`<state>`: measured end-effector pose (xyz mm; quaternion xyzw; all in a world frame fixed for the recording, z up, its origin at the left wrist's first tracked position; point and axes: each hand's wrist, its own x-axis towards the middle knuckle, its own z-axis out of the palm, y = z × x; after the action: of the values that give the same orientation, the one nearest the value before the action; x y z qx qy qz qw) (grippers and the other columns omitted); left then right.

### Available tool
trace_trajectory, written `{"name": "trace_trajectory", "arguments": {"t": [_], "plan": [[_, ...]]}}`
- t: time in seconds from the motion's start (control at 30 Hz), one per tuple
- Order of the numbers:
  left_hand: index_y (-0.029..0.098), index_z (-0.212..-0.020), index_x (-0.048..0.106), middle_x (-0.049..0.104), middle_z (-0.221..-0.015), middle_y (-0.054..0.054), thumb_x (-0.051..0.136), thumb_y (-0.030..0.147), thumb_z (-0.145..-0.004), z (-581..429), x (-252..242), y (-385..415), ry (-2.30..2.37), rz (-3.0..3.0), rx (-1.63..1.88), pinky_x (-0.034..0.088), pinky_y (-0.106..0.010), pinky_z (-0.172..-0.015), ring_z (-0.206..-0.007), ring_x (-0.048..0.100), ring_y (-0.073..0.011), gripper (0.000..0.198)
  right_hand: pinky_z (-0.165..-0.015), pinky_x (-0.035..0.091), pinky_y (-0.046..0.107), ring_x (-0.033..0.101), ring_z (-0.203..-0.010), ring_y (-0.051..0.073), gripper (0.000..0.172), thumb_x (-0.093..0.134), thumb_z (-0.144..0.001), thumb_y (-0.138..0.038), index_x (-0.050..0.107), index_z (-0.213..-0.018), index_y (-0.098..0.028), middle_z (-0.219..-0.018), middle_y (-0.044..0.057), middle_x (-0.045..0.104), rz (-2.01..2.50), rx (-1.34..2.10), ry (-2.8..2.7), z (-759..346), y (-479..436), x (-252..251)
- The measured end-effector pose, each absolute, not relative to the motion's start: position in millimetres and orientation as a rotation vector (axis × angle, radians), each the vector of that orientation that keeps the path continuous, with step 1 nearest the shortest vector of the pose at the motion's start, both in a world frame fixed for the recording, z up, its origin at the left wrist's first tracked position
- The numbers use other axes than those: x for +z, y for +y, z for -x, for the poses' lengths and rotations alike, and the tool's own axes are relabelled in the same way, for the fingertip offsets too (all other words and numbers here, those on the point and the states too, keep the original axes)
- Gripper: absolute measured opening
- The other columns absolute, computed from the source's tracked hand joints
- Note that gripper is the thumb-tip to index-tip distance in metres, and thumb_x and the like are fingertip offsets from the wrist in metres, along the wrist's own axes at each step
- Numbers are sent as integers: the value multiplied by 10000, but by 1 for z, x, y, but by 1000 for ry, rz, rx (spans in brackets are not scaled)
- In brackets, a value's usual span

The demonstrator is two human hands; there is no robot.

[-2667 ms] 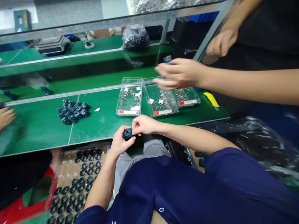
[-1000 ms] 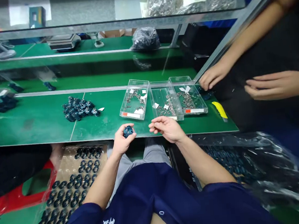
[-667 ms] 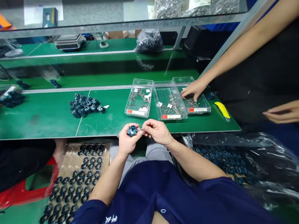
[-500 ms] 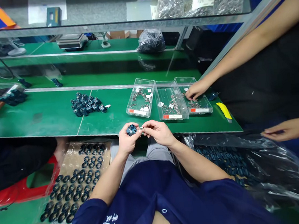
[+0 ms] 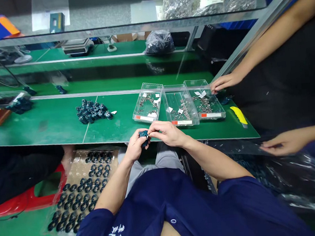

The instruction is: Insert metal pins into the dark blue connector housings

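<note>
- The left hand (image 5: 134,150) curls its fingers (image 5: 137,135) closed around a small dark blue part (image 5: 144,135), holding it in the air just over the near edge of the bench (image 5: 63,127).
- The right hand (image 5: 168,133) meets it from the right, its fingers (image 5: 155,127) pinched narrow on the part's right edge. There is a faint glint there, but whether they also hold a metal piece is too small to tell.
- Just beyond the hands stand three boxes side by side, each with loose metal pieces inside: the left clear box (image 5: 145,118), the middle clear box (image 5: 181,123) and the right clear box (image 5: 212,115).
- A co-worker's hand (image 5: 222,84) touches the far right corner of the right clear box, and a yellow tool (image 5: 239,115) lies near it.
- To the left on the bench a pile of dark blue parts (image 5: 92,112) lies loose. Judging by it, much remains to be handled.
- Below the bench on the left, a tray (image 5: 73,167) holds rows of dark round parts, mostly at its near end, while its far end is bare. It looks like it holds finished pieces and is partly filled.
- A second co-worker's hand (image 5: 279,145) rests on a plastic bag (image 5: 297,182) at the near right.
</note>
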<state>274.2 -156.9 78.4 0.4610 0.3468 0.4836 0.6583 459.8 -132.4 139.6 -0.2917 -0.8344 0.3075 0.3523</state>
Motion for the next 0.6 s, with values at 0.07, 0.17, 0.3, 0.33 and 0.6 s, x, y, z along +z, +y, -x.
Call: {"name": "trace_trajectory", "arguments": {"t": [0.07, 0.17, 0.3, 0.33, 0.6], "plan": [[166, -1075, 556, 601, -704, 16, 555, 313, -805, -275, 76, -156, 779, -1056, 1089, 420, -234, -497, -525, 526, -103, 306, -753, 483, 293, 611, -796, 157, 152, 574, -956, -236, 687, -887, -163, -860, 51, 666, 752, 792, -2160, -460, -131, 136], [170, -1062, 554, 594, -696, 16, 533, 330, -812, -276, 74, -155, 793, -1066, 1076, 417, -237, -500, -517, 518, -104, 297, -748, 479, 289, 614, -790, 155, 145, 580, -951, -232, 691, -890, -161, -857, 49, 673, 763, 793, -2156, -461, -129, 133], [177, -1089, 542, 592, -732, 9, 555, 337, -798, -276, 74, -156, 811, -1107, 1049, 412, -234, -502, -557, 517, -112, 332, -746, 472, 284, 621, -785, 153, 144, 590, -936, -227, 698, -876, -154, -848, 46, 681, 820, 839, -2139, -462, -128, 132], [180, -1099, 541, 589, -740, 11, 565, 341, -797, -276, 75, -157, 819, -1135, 1032, 403, -231, -499, -556, 508, -109, 343, -743, 470, 282, 622, -782, 152, 144, 595, -932, -228, 700, -869, -153, -842, 44, 681, 844, 860, -2129, -463, -128, 133], [171, -1041, 612, 617, -702, 13, 597, 304, -800, -271, 75, -155, 1014, -1474, 997, 426, -240, -582, -602, 539, -123, 276, -707, 449, 266, 601, -741, 140, 132, 615, -899, -225, 704, -832, -153, -810, 36, 674, 948, 861, -2093, -464, -132, 133]]}}
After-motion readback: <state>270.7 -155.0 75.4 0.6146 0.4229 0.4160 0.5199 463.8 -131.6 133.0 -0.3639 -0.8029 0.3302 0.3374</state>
